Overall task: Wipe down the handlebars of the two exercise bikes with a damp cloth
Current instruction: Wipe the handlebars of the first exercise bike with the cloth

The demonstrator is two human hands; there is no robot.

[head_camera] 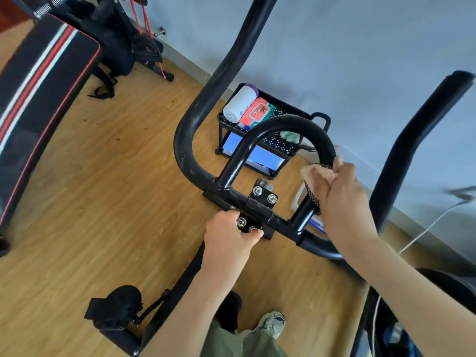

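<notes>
Left hand (231, 234) was clenched on the clamp (257, 210), steadying the handlebars (288, 124). Right hand (342, 194) gripped the cloth (316, 176) wrapped round the inner loop just ahead of it. So mid-wipe on bike one, I'd guess; outer bars left, second bike too.

The cloth (318, 180) hides the inner loop's right side — the outer handlebar (231, 60) runs off the top edge.

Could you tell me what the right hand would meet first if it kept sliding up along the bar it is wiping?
Probably nothing but more bar: the right hand, with the cloth, would follow the inner loop over its curved top; depth is uncertain.
</notes>
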